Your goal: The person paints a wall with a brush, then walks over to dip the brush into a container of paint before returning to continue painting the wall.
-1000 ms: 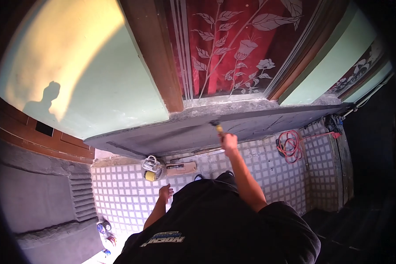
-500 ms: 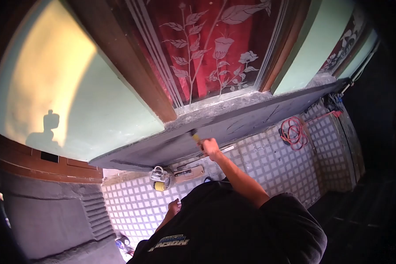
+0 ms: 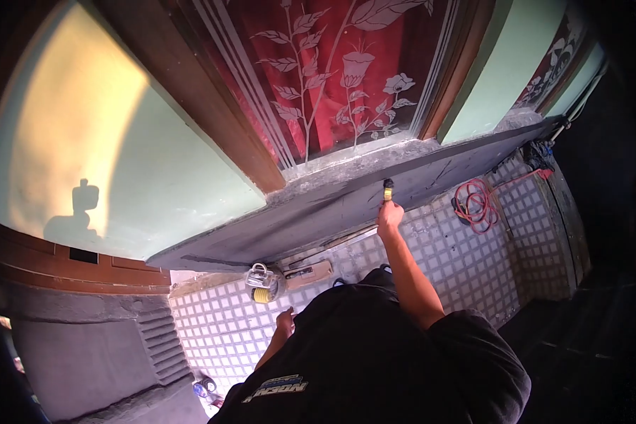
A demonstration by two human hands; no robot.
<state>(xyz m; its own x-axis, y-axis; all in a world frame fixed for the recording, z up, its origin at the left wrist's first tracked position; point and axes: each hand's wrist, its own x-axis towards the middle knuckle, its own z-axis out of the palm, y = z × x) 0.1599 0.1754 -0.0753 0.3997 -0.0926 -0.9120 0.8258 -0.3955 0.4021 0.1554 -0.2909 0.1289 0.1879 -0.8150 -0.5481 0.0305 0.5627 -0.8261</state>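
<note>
My right hand [image 3: 390,216] is closed round the handle of a paintbrush [image 3: 388,192] with dark bristles and a yellow band. Its bristle end is at the dark grey lower wall [image 3: 332,215], under the window; whether it touches is hard to tell. Darker streaks run across that grey surface. Low beside my body, my left hand [image 3: 285,321] hangs over the tiled floor with nothing visible in it, its fingers loosely bent and partly apart.
A metal-handled container with a yellow part [image 3: 261,294] and a tan board [image 3: 309,275] with a tool on it lie by the wall base. A coiled red hose or cable [image 3: 475,205] is to the right. Above is a window [image 3: 346,78] with etched flowers; grey steps [image 3: 166,346] stand left.
My right hand has carried the paintbrush rightward and slightly up along the grey wall. The brush now points more upright. My left hand stays low, slightly shifted in view.
</note>
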